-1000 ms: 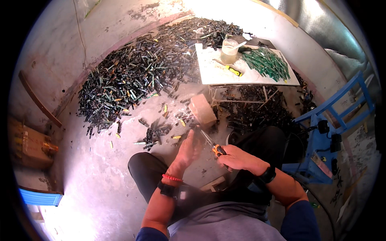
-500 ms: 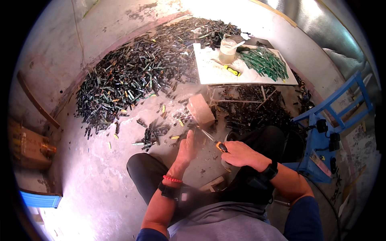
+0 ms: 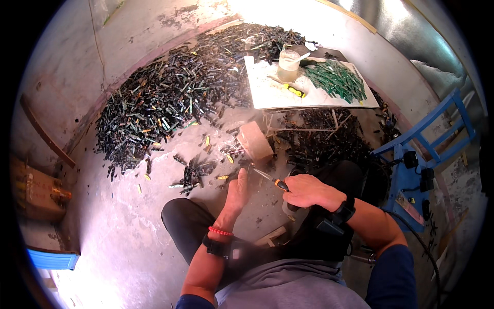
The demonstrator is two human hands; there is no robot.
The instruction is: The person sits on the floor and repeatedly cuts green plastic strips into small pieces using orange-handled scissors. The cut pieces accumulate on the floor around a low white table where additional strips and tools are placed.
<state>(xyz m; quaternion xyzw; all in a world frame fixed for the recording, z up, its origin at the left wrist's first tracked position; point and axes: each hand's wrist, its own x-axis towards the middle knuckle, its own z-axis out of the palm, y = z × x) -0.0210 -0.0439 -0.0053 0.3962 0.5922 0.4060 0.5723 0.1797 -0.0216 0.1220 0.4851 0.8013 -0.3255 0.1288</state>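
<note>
Gripping one orange-handled tool (image 3: 280, 183): right hand (image 3: 310, 190), fingers wrapped around it. Left hand (image 3: 237, 194): near tool's tip, cannot tell whether pinching anything. Beyond: pinkish block (image 3: 256, 142).

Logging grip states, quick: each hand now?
Left hand: can't tell whether it holds anything.
Right hand: closed, holding the orange-and-black-handled tool.
</note>
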